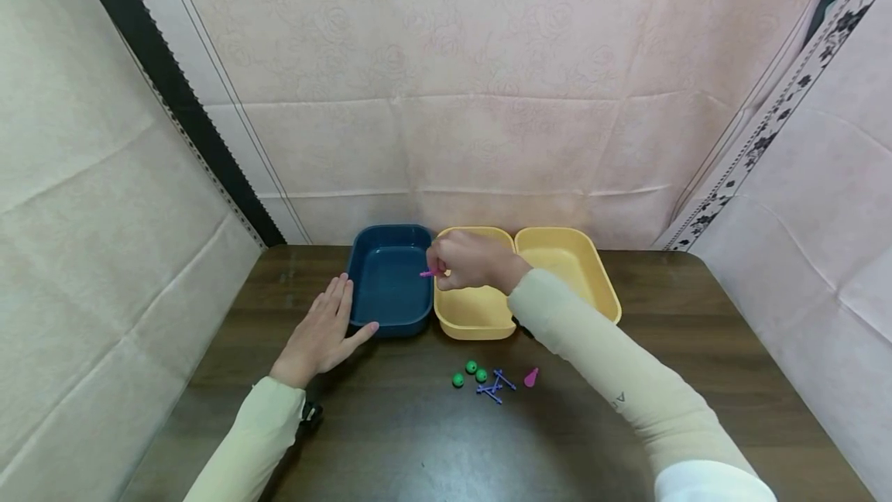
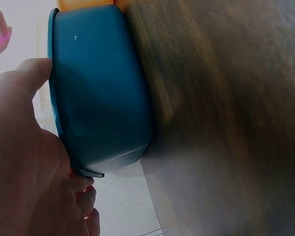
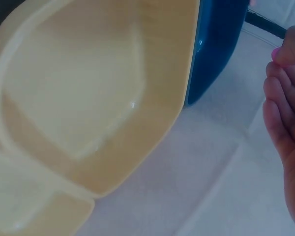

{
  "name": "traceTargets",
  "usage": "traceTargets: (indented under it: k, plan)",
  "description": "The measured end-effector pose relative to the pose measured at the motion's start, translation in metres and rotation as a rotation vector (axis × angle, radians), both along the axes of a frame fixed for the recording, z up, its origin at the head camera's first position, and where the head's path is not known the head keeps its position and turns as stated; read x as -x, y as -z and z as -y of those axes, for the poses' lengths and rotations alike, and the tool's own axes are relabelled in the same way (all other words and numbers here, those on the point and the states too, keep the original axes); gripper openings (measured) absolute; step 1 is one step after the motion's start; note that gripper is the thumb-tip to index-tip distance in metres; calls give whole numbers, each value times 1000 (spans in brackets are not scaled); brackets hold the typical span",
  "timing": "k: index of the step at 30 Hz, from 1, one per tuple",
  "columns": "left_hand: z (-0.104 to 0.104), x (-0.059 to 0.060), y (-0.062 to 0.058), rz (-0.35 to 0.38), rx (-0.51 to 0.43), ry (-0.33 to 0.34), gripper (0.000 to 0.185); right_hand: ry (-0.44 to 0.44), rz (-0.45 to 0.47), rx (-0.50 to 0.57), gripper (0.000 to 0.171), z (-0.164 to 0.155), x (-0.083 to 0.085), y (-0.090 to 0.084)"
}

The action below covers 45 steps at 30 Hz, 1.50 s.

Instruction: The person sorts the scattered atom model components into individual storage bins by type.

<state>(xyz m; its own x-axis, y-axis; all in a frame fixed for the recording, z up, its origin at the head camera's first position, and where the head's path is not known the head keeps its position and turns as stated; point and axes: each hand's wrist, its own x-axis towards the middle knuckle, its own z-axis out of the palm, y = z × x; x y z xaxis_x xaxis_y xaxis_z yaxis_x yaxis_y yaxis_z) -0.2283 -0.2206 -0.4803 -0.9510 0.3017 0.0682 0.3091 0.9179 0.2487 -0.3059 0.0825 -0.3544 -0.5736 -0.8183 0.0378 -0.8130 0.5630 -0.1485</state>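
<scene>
My left hand [image 1: 319, 333] lies with straight fingers against the near left corner of a blue tray [image 1: 390, 329]; the left wrist view shows its thumb at the rim. Over the left yellow tray [image 1: 475, 330], close to the blue one, my right hand [image 1: 475, 259] pinches a small pink piece [image 1: 427, 274]. Most of that piece is hidden by the fingers. On the table in front of the trays lie several green beads [image 1: 458, 380], several blue-purple sticks with knobbed ends [image 1: 490, 391] and a pink teardrop-shaped piece [image 1: 531, 377].
A second yellow tray [image 1: 557, 250] stands to the right, side by side with the first. All trays sit at the back of the dark wooden table [image 1: 390, 440]. Pale patterned cloth [image 1: 446, 146] hangs behind the table and along both sides.
</scene>
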Motion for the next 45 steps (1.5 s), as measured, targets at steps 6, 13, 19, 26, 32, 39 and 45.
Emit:
traceTargets:
  k: [6, 13, 19, 26, 32, 39, 45]
  plan:
    - [-1, 0, 0, 4, 5, -1, 105, 25, 4, 1, 15, 18, 5, 16]
    - [0, -2, 1, 10, 14, 0, 104, 57, 48, 15, 16, 34, 9, 40]
    - [-3, -3, -2, -13, 1, 13, 102, 61, 85, 21, 13, 41, 11, 56]
    - [-4, -1, -4, -15, 7, 20, 102, 73, 66, 22, 12, 43, 13, 65]
    - [-4, 0, -4, -15, 18, 21, 101, 99, 72, 18, 32, 38, 14, 61]
    - [-4, 0, -5, -6, 24, 12, 101, 81, 43, -21, 42, 24, 15, 44]
    - [-1, 0, -4, 10, 20, -2, 102, 26, -4, -43, 42, 4, 9, 27]
